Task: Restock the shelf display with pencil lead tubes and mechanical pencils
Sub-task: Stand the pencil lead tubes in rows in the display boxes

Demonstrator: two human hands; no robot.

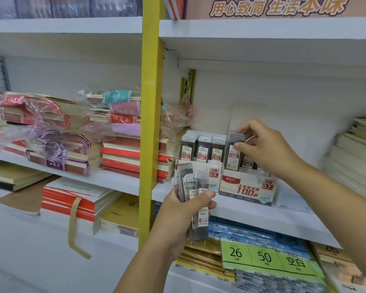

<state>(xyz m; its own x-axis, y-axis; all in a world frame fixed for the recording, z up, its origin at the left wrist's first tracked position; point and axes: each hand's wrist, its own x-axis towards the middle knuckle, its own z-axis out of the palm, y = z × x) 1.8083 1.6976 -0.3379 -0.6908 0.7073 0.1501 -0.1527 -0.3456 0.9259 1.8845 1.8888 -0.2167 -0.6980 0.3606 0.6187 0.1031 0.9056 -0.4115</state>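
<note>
My left hand (184, 216) grips a fanned bundle of several clear lead tubes (191, 187) in front of the shelf edge. My right hand (262, 149) pinches one dark lead tube (232, 153) upright at the left end of the HB 0.7 display box (247, 189); a few more tubes stand low in that box behind my fingers. Beside it on the left, the HB 0.5 display box (215, 173) holds three full rows of tubes (201, 149). Both boxes stand on the white shelf (251, 212). No mechanical pencils are visible.
A yellow upright post (150, 123) divides the shelving. Left of it lie stacks of red and purple notebooks (76, 134), partly in plastic wrap. Pale paper stacks (355, 153) sit at the right. Below are blue packs and green labels (264, 256).
</note>
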